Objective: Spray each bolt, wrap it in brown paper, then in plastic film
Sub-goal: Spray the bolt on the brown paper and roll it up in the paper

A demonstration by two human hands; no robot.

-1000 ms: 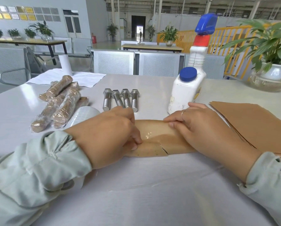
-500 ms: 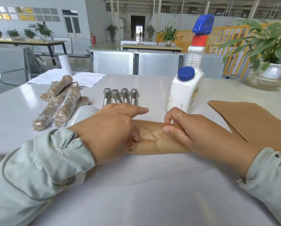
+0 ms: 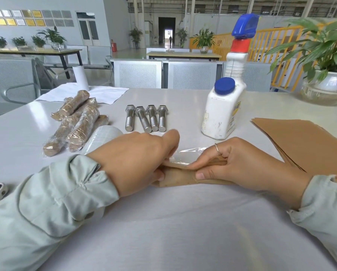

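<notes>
Left hand (image 3: 136, 161) and right hand (image 3: 240, 163) are both gripping the paper-wrapped bolt (image 3: 180, 178), fingers curled, on the table (image 3: 163, 231).

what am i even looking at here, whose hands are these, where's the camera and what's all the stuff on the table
There is no machine here: a person wears a wide-angle camera on the head, looking down at their own two hands. The left hand and right hand both grip a bolt rolled in brown paper, lying on the white table. A bit of clear plastic film shows between the hands. Behind them lie four bare bolts side by side, a pile of finished wrapped bolts on the left, a film roll, a white spray bottle, and a stack of brown paper sheets on the right.
</notes>
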